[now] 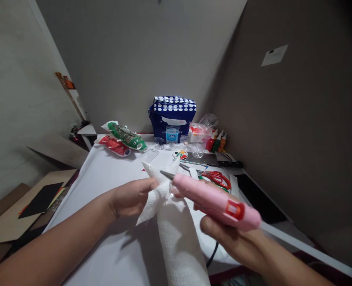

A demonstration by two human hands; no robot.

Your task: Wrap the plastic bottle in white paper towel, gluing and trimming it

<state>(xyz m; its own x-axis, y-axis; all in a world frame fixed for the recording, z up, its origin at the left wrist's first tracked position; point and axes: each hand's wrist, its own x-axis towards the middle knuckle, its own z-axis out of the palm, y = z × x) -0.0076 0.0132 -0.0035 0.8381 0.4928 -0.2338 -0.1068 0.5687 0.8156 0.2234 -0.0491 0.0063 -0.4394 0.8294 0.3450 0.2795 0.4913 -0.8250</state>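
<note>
My left hand (136, 195) pinches the white fabric tail piece (152, 198) at the far end of a long white stuffed roll (178, 242). The roll runs from the near edge of the view up to the gathered neck below the tail. A pink hot glue gun (214, 198) is gripped in my right hand (226, 238). Its dark metal nozzle points left, just over the tail. From the picture I cannot tell whether the tip touches the fabric. Some right-hand fingers are hidden behind the gun.
A green fish-shaped craft (126, 136) and a red one (113, 145) lie at the back left. Behind stands a blue bag (173, 119). Paint bottles (216, 142), red-handled scissors (217, 178) and a knife (200, 159) are at the right. A black cord (213, 254) hangs below the gun.
</note>
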